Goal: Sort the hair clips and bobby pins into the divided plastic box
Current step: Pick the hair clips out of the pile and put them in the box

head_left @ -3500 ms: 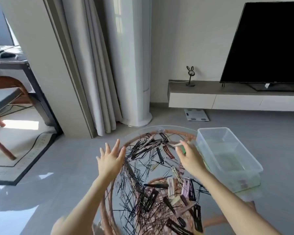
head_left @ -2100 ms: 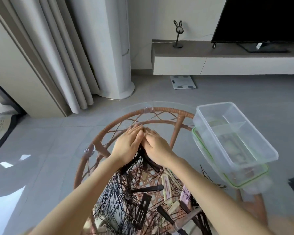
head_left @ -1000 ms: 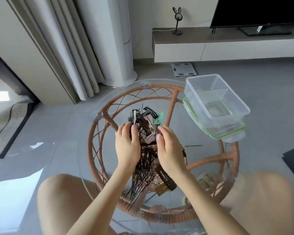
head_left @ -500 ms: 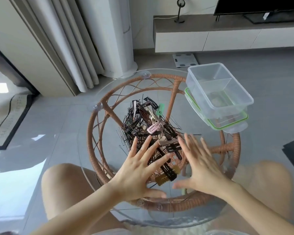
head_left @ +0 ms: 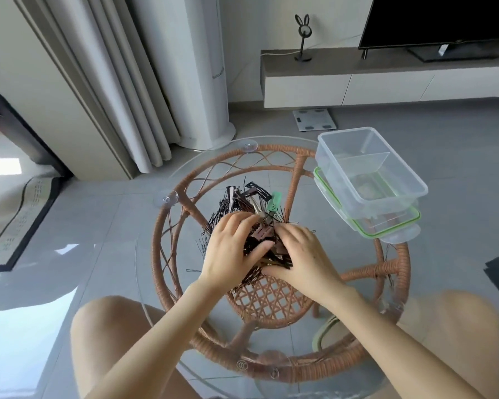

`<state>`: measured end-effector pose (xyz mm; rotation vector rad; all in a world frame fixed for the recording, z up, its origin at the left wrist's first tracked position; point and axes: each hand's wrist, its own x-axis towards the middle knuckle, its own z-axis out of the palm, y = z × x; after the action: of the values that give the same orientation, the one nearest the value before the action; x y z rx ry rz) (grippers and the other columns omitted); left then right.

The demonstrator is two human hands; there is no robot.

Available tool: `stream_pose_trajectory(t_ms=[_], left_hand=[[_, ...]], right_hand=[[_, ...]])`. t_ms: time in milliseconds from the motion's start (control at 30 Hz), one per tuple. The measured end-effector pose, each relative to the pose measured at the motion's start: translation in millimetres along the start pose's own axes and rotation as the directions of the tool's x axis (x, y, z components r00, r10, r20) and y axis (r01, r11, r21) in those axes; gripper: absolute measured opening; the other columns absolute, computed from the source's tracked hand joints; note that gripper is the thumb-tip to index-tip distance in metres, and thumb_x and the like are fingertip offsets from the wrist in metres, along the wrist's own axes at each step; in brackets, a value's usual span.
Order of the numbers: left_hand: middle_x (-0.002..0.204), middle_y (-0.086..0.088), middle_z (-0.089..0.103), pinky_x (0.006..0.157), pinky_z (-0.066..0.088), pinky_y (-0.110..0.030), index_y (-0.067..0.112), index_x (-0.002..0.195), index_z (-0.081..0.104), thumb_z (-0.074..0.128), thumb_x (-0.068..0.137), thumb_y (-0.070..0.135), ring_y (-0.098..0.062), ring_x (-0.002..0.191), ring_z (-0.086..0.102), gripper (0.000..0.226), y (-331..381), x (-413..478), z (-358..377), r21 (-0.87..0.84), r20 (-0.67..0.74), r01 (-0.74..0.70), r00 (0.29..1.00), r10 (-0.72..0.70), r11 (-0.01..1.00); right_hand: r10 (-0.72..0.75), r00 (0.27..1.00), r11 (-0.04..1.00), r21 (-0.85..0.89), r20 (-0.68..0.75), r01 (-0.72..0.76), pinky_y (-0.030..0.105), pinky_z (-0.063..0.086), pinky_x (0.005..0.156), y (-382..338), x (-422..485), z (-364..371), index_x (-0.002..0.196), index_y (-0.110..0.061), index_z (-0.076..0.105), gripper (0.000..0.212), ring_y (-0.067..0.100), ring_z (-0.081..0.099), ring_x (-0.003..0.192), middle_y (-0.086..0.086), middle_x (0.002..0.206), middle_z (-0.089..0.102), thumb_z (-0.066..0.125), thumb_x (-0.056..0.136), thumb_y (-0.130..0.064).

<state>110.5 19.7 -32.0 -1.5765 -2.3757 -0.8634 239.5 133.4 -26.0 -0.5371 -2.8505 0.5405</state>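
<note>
A heap of dark bobby pins and hair clips (head_left: 244,201) lies in the middle of the round glass table top (head_left: 167,180). A green clip (head_left: 273,200) sticks out at the heap's far right. My left hand (head_left: 231,249) and my right hand (head_left: 303,260) press in on the heap from both sides, fingers curled into the pins. The clear divided plastic box (head_left: 369,168) stands empty at the table's right edge, on its green-rimmed lid (head_left: 386,228).
The glass top rests on a rattan frame (head_left: 162,240) with a woven lower shelf (head_left: 268,298). One stray pin (head_left: 193,270) lies left of my left wrist. My knees show under the table. A white scale (head_left: 314,119) lies on the floor beyond.
Half a second ago both hands were spread flat and open in front of the heap. Now they have closed in on it and bunched the pins together.
</note>
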Motion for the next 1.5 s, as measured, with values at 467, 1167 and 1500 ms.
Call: stream_pose_trajectory(t_ms=[467,1167,1500], left_hand=[[0.101,-0.005,0.065,0.068,0.052,-0.031,0.02,0.124,0.051,0.058,0.081,0.054,-0.023,0.085,0.063,0.055,28,55,-17,0.265,0.421,0.198,0.857,-0.298,0.944],[0.091,-0.013,0.072,0.055,0.047,-0.025,0.004,0.095,0.072,0.052,0.083,-0.001,-0.022,0.062,0.054,0.024,32,78,-38,0.179,0.455,0.327,0.809,-0.373,0.928],[0.056,0.001,0.064,0.042,0.041,-0.012,0.014,0.092,0.075,0.064,0.076,0.001,-0.015,0.051,0.055,0.024,41,112,-68,-0.162,0.384,0.485,0.833,-0.398,0.859]], right_hand=[[-0.12,0.991,0.977,-0.183,-0.066,0.107,0.033,0.056,0.068,11,-25,-17,0.107,-0.011,0.067,0.051,0.022,0.063,0.086,0.002,0.09,0.068,0.084,0.059,-0.018],[0.015,0.991,0.99,0.144,-0.135,0.004,0.009,0.032,0.046,18,-1,-57,0.059,-0.01,0.056,0.026,-0.001,0.035,0.046,-0.011,0.052,0.043,0.06,0.085,-0.011],[0.344,0.881,0.876,0.447,-0.324,-0.178,0.024,0.026,0.044,60,4,-121,0.055,0.004,0.055,0.032,0.009,0.036,0.042,0.013,0.046,0.055,0.06,0.082,-0.011]])
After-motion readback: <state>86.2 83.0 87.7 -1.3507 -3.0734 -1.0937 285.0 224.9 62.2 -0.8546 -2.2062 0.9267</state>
